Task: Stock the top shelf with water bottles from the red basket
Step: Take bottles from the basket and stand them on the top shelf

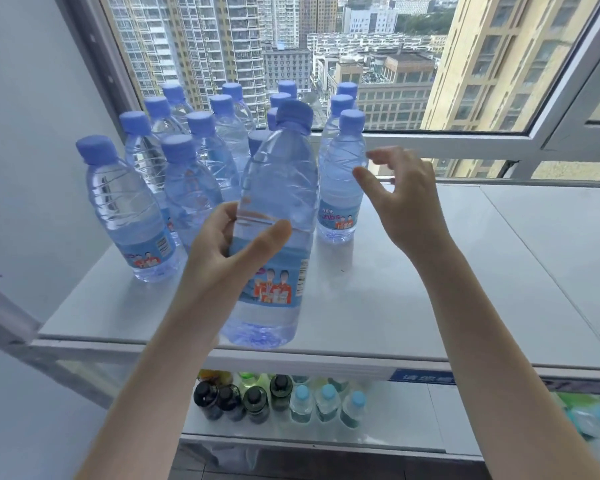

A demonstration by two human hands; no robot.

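Left grip [219,258] clamps round the middle of a water bottle [274,216], upright at the front edge of the top shelf [430,306]; right grip [406,199], fingers apart, hovers beside a standing bottle [340,188].

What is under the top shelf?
A lower shelf holding dark-capped bottles and light-blue-capped bottles; the top shelf covers whatever stands further back.

I'm counting fifteen water bottles [125,209] standing on the top shelf [430,306], plus one held bottle [278,188] in the left hand [219,258], so sixteen. Below: four dark-capped bottles [255,403], three pale-blue-capped bottles [327,400], others too blurred.
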